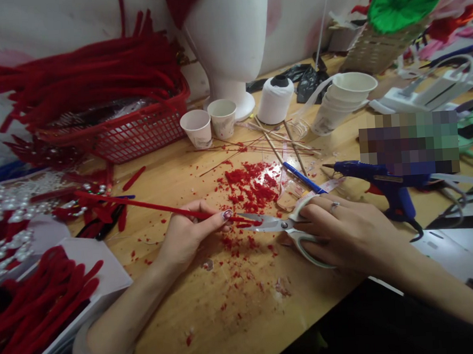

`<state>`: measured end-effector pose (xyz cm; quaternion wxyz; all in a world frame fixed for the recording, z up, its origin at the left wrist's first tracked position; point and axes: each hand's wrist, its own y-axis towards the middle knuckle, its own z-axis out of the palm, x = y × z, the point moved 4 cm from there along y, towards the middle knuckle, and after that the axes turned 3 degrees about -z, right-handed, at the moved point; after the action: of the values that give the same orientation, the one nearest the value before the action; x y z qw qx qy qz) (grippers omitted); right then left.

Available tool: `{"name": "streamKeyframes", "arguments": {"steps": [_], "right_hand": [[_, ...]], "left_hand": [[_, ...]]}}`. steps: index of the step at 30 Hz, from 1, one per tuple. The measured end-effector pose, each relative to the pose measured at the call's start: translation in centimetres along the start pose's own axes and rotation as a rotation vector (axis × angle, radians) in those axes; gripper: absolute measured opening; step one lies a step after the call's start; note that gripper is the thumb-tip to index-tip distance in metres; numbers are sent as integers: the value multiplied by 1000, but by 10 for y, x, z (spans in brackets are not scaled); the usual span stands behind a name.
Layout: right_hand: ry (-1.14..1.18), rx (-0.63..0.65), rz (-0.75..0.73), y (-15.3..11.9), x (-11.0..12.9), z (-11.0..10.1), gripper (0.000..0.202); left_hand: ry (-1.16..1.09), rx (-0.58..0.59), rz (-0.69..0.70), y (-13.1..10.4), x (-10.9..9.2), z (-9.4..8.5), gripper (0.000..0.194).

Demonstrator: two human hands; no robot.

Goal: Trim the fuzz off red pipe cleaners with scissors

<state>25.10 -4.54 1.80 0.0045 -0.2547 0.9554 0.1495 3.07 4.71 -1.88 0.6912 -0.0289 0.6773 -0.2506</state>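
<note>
Between the thumb and fingers of my left hand (189, 230) is a long red fuzzy pipe cleaner (150, 204), its far end pointing to the upper left. Its near tip lies between the parted blades of the scissors (281, 225). My right hand (344, 229) has its fingers through the pale handles, which are spread apart. Red fuzz clippings (253, 186) are heaped on the table just beyond the blades, and more bits are scattered below them.
A red basket (145, 132) piled with red pipe cleaners stands at the back left. Paper cups (196, 129), a thread spool (275, 100) and a white mannequin head (232, 38) are behind the clippings. A blue glue gun (397, 188) lies right; a white box (101, 265) sits left.
</note>
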Motion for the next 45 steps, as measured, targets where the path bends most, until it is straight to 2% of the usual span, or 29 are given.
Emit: {"name": "streamKeyframes", "arguments": {"steps": [9,16,20,33,39,45], "right_hand": [[-7,1,-9,1,1,2,26],[75,-35,18,1,0,-6,20],[69,-40,11,1,0,-10,25],[36,3,4,0,0,-11,21],[-3,30,-4,-1,1,-4,24],[10,-29,-20,2,1,-10,24]], "left_hand": [[-41,38,-11,-1,-1,1,17],[-61,3,-18,-2,0,0,18],[-73,-9,-29,-2,2,0,18],[126,-74,64,-3,-1,-2,19],[149,-59,41,-4,0,-3,20],[150,-82,29,-3,0,-2,20]]}}
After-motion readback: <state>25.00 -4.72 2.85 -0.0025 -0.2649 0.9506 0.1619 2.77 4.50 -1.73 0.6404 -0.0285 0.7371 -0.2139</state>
